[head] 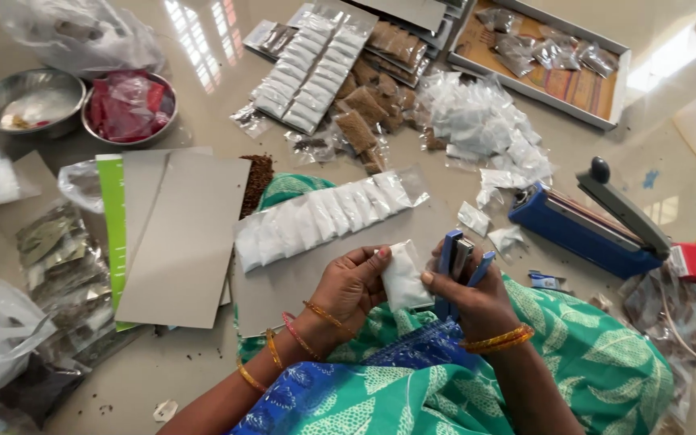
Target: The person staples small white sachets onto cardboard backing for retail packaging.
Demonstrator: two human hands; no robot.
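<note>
Packet [403, 278] of white powder pinched in left hand [352, 283], over lap; right hand [477, 300] closed around blue stapler [457, 266]. Packet row [320, 216] on grey card [283, 278] ahead, blue sealer [594, 225] right, glossy floor [203, 370].

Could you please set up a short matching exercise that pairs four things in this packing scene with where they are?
Things:
1. small white packet
2. blue stapler
3. blue heat sealer
4. steel bowl of red packets

Places:
A. on the floor at the right
B. in the right hand
C. at the upper left
D. pinched by the left hand

Pairs: 1-D, 2-B, 3-A, 4-C
</note>
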